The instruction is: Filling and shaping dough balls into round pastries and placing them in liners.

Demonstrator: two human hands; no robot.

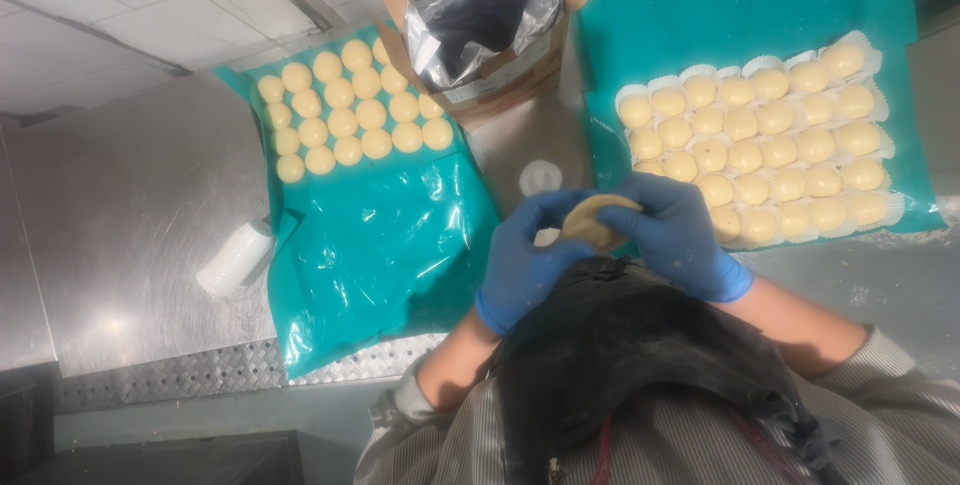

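Observation:
Both my hands wear blue gloves and meet near the middle of the view. My left hand (522,263) cups a flattened round piece of pale dough (592,220) from the left and below. My right hand (678,237) curls over the same dough piece from the right, fingers pressed on its edge. On the left, bare pale dough balls (345,110) lie in rows on a teal plastic sheet (380,245). To the right, more dough balls in white paper cups (765,140) fill rows on another teal sheet (700,5).
A cardboard box (505,75) lined with silver foil holding a dark filling stands at the top centre. A stack of white paper cups (236,257) lies on its side on the steel table (120,205). A single white cup (541,177) rests below the box.

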